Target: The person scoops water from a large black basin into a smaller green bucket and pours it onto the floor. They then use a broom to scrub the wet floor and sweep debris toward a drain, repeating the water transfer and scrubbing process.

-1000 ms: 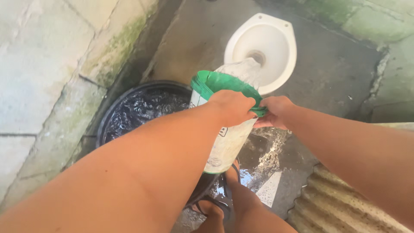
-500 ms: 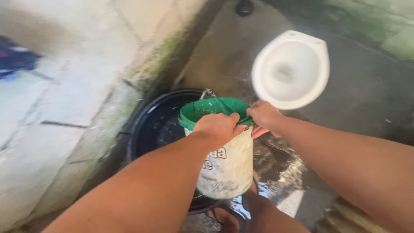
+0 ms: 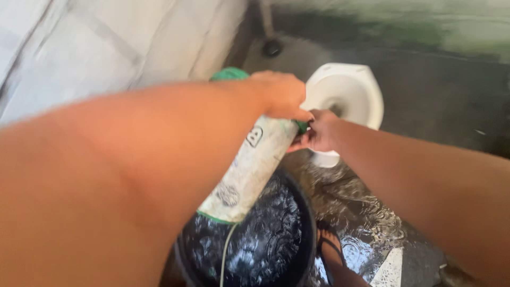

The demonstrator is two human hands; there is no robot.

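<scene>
A rough outdoor washroom, bare concrete all round me.

I stand over a white toilet bowl [image 3: 348, 95] with no seat, set straight into a wet grey concrete floor [image 3: 441, 117]. Block walls [image 3: 106, 48] rise beside me, the far one stained green with moss. A black water tub [image 3: 265, 244] sits at my feet, and a small dark drain hole [image 3: 272, 48] opens by the corner.

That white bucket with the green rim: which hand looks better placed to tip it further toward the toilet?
Probably the left hand: it grips the top of the green rim of the bucket, which already leans toward the toilet. The right hand only holds the rim's near side.
</scene>
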